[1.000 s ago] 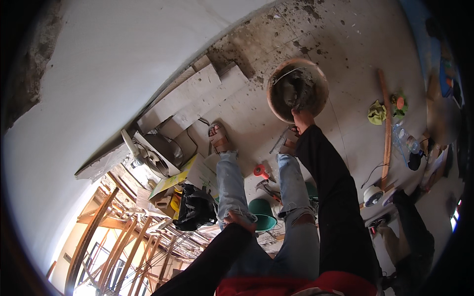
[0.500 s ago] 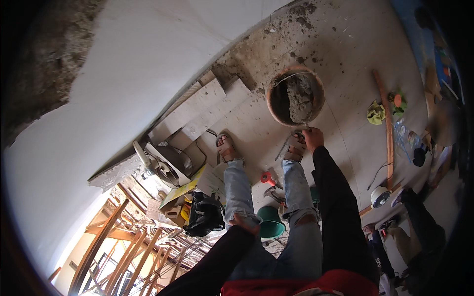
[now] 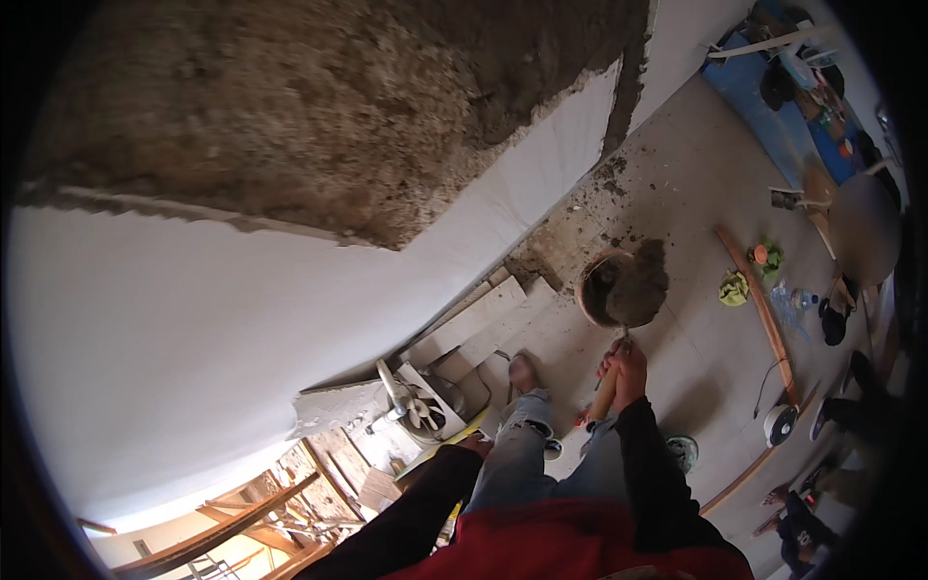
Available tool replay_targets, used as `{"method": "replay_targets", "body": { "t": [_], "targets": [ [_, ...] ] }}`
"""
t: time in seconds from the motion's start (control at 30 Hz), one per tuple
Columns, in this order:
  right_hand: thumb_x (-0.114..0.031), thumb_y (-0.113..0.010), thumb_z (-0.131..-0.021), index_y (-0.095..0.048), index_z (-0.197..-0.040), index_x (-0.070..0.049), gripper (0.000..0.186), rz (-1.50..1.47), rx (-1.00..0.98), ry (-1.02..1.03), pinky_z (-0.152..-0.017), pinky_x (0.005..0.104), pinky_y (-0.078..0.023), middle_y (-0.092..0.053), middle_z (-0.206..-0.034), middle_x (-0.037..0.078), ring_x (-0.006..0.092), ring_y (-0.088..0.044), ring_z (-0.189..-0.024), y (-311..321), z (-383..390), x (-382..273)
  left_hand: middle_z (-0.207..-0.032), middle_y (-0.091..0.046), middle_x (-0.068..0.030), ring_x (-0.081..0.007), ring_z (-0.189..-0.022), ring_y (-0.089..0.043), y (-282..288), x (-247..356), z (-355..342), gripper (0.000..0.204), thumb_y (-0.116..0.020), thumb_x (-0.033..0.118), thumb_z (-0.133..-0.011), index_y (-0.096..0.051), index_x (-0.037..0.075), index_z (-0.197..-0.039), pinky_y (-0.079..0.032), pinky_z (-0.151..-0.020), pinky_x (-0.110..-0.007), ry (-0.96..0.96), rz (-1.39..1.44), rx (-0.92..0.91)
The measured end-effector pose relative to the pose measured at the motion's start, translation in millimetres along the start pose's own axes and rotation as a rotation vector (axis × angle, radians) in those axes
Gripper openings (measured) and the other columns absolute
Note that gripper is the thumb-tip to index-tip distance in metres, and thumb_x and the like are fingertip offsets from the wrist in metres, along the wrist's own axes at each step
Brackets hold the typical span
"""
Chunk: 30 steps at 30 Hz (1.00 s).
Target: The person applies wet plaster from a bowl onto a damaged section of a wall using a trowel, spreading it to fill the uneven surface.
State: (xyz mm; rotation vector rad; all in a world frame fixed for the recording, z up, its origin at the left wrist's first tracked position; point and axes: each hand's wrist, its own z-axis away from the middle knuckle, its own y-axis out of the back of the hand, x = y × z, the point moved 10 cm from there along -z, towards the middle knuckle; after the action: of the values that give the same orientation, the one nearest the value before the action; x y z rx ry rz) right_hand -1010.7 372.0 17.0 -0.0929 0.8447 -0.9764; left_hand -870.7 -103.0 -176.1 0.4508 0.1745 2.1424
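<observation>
Two hands differ: right hand [image 3: 626,365] has a closed grip on a mortar-loaded trowel [image 3: 633,290] above the bucket [image 3: 592,295]; left hand [image 3: 476,445] rests on the knee, grip unclear.

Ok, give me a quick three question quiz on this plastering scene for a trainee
1. True or false: the right hand grips a trowel loaded with mortar.
2. What lies right behind the loaded trowel? A) the round bucket B) the fan C) the green cloth
3. Fill in: the left hand rests on the person's own ____.

Key: 1 true; 2 A; 3 knee.
</observation>
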Motion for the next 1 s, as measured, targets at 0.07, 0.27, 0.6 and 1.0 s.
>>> {"method": "replay_targets", "body": {
  "t": [0.07,0.27,0.6,1.0],
  "targets": [
    [-0.006,-0.055,-0.078,-0.047,-0.089,-0.01,0.015,-0.151,0.038,0.183,-0.059,0.0327,-0.049,-0.049,-0.072,0.004,0.0152,-0.051,-0.061,-67.4,48.7,-42.8,-0.108,-0.064,-0.0197,-0.0339,-0.105,-0.059,46.4,-19.4,7.5,0.064,-0.063,0.05,-0.079,-0.057,0.0,-0.118,-0.046,-0.091,-0.04,0.004,0.021,0.062],
    [-0.009,-0.065,-0.082,-0.046,-0.1,-0.014,0.027,-0.511,0.27,0.525,-0.062,0.0308,-0.047,-0.05,-0.087,0.0,0.0106,-0.049,-0.071,-224.4,88.5,-79.4,-0.101,-0.064,-0.0133,-0.0206,-0.085,-0.063,120.4,-97.3,92.2,0.054,-0.068,0.041,-0.083,-0.054,0.008,-0.123,-0.053,-0.071,-0.034,0.203,0.257,0.066],
    [-0.013,-0.058,-0.08,-0.053,-0.09,-0.004,0.014,0.281,0.212,0.597,-0.07,0.0408,-0.047,-0.06,-0.084,0.02,0.0391,-0.059,-0.081,-459.3,64.6,-0.1,-0.097,-0.062,-0.0073,-0.0245,-0.078,-0.062,103.9,-195.7,123.4,0.056,-0.064,0.044,-0.085,-0.052,0.006,-0.124,-0.054,-0.072,-0.038,0.317,0.416,-0.028],
    [-0.019,-0.058,-0.077,-0.052,-0.099,0.004,0.032,1.359,0.112,0.28,-0.076,0.0492,-0.048,-0.063,-0.093,0.026,0.044,-0.061,-0.086,-41.3,-15.4,91.4,-0.104,-0.066,-0.0146,-0.0277,-0.096,-0.062,62.7,-6.1,48.0,0.048,-0.056,0.045,-0.085,-0.063,0.005,-0.11,-0.048,-0.083,-0.041,-0.046,-0.022,-0.104]
  ]
}}
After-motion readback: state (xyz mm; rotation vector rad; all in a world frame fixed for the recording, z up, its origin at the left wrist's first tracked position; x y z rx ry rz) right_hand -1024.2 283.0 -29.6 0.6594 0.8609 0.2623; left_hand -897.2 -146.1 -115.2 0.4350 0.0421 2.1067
